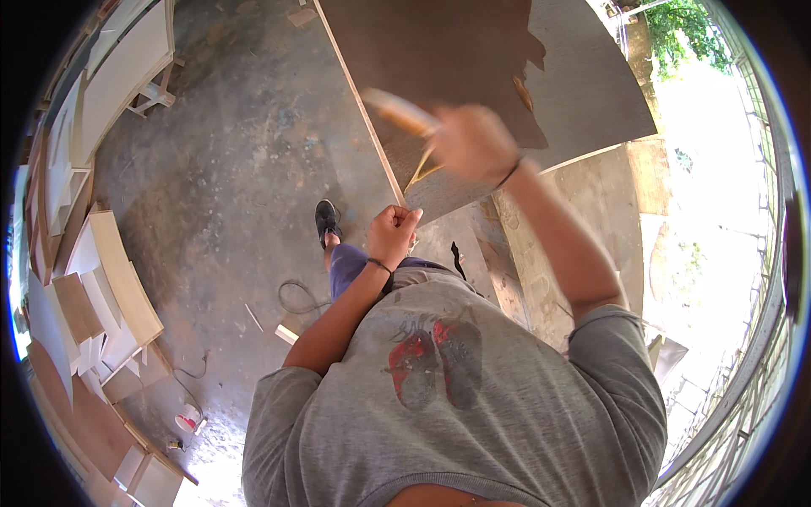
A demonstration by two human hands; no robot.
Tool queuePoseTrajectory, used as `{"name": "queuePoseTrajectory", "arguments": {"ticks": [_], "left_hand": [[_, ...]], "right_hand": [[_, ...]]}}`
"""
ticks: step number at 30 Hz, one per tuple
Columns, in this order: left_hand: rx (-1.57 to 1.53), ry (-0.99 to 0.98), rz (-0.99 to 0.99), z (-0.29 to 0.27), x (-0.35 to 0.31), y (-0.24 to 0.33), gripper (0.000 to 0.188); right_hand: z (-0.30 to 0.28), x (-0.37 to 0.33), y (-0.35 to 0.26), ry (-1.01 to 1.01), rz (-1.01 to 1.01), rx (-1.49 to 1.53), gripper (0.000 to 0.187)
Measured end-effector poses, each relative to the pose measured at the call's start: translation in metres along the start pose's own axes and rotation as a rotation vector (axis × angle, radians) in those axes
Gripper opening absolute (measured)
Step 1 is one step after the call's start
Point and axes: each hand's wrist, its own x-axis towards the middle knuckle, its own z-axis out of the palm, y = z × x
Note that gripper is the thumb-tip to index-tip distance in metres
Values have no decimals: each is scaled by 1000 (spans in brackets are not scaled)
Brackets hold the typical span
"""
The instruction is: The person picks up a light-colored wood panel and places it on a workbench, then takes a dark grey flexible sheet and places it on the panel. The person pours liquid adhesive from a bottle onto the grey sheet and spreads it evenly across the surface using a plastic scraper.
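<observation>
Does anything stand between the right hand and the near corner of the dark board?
Yes, as seen from above: a thin yellow strip shows between the right hand and that corner of the board, and the left hand is at the corner itself. Whether the strip touches the board, I can't tell.

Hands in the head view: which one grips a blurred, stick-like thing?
The right hand, seen against the brown board, grips the stick-like thing; the left hand, by the board's near corner, shows none.
</observation>
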Motion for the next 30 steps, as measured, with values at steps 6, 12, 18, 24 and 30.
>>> {"name": "queuePoseTrajectory", "arguments": {"ticks": [6,12,18,24,30], "left_hand": [[-144,-104,-116,5,-8,11,29],[-251,-94,-163,4,-7,-3,24],[-279,-118,-138,0,-8,-20,19],[-583,66,-169,-38,-1,-37,15],[-286,193,107,-65,50,-1,21]], "right_hand": [[20,-32,146,99,268,-148,37],[41,-29,76,-66,88,-134,39],[54,-42,29,-139,-121,-20,45],[69,-64,25,-142,-333,-62,45],[70,-86,18,-159,-460,-107,39]]}}
